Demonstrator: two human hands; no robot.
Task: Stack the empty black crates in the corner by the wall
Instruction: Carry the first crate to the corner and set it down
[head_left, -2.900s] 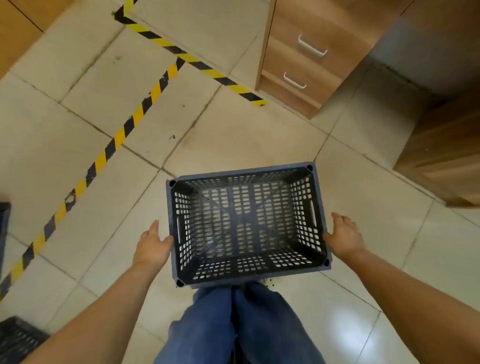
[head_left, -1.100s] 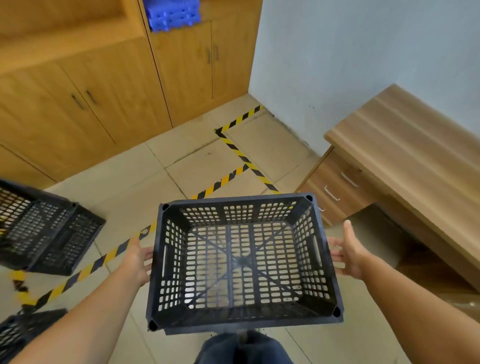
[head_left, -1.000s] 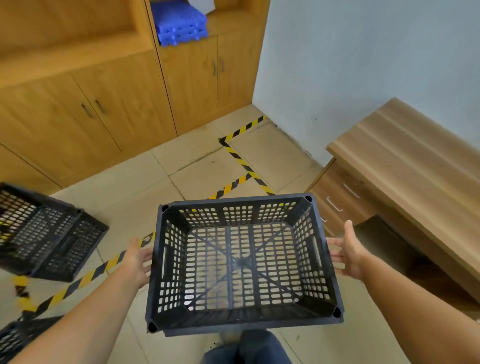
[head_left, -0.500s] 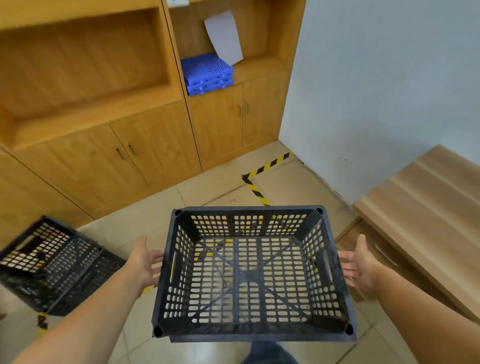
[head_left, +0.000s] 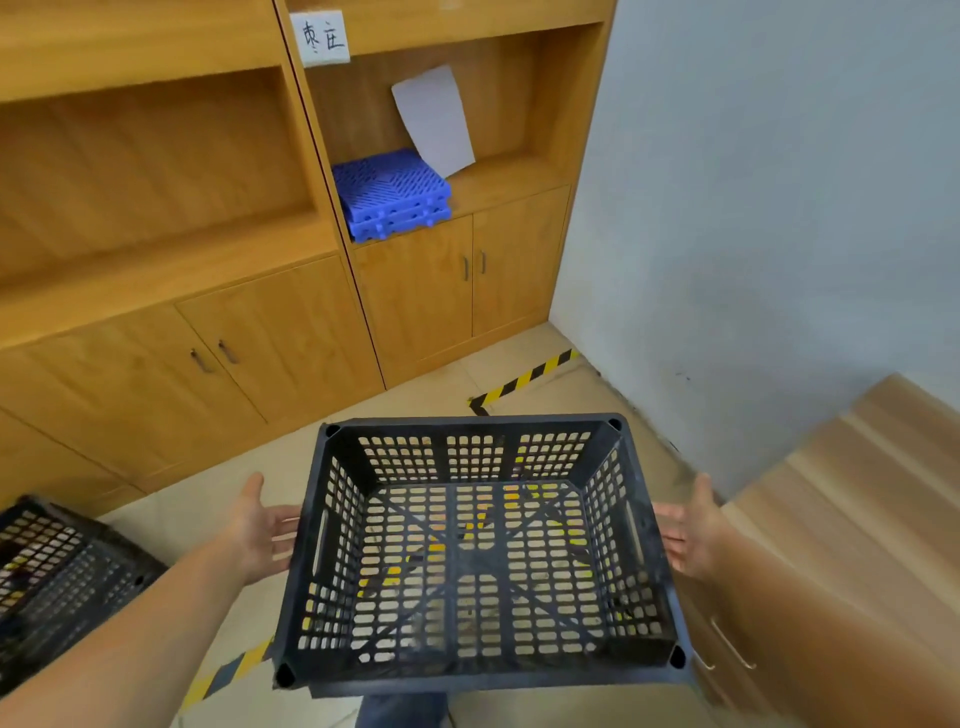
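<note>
Head view looks down past a wooden cabinet wall (head_left: 260, 338) of open shelves and lower doors, meeting a pale plastered wall (head_left: 753, 208) at a floor corner crossed by yellow-and-black hazard tape (head_left: 524, 379). A wooden desk (head_left: 831, 519) with drawers stands at the right. Held up in the middle, clear of the tiled floor (head_left: 426, 400), is an empty black perforated crate (head_left: 467, 551), upright and open-topped. The left hand (head_left: 260, 525) presses flat against its left side wall, fingers straight. The right hand (head_left: 688, 535) does the same on the right wall, palm inward. More black crates (head_left: 57, 577) lie tilted at the lower left. On a shelf sit stacked blue plastic trays (head_left: 392, 195) with a white sheet (head_left: 434, 119) leaning behind, and a handwritten label (head_left: 322, 37) above.
</note>
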